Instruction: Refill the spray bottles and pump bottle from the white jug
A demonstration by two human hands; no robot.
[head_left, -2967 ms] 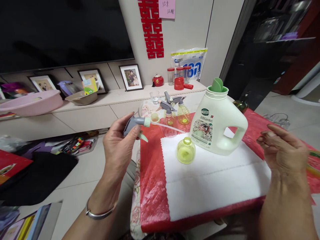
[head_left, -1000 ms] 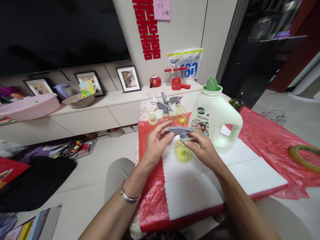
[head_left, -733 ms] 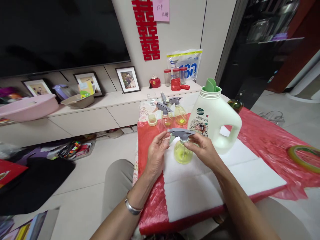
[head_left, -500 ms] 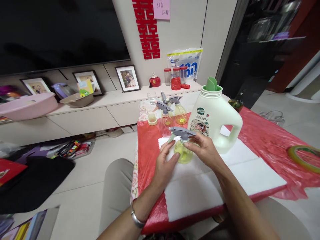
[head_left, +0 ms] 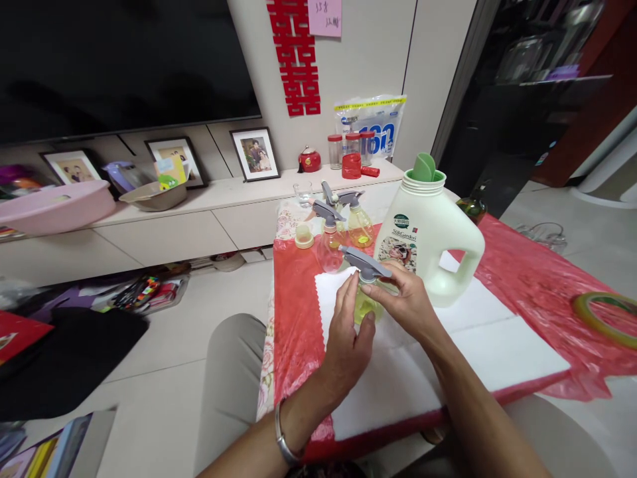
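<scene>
A small round spray bottle (head_left: 365,309) with yellow-green liquid stands on the white cloth (head_left: 393,385), topped by a grey trigger head (head_left: 365,261). My left hand (head_left: 351,335) is wrapped round the near left side of the bottle. At its neck, my right hand (head_left: 405,295) pinches the collar under the trigger head. Just behind my hands is a clear spray bottle (head_left: 329,249), and a further one with yellow liquid (head_left: 359,226) stands behind that. A large pale green jug (head_left: 425,232) without a cap is close to my right hand.
A cream cap (head_left: 303,236) and a glass cup (head_left: 302,192) are at the table's far left. A roll of tape (head_left: 604,315) lies on the red plastic sheet (head_left: 527,279) at right. Behind the table runs a low cabinet (head_left: 239,216) with jars and picture frames.
My left hand has shifted right and closed round the bottle. The trigger head has turned and tilts down to the right. My right hand stays at the neck.
</scene>
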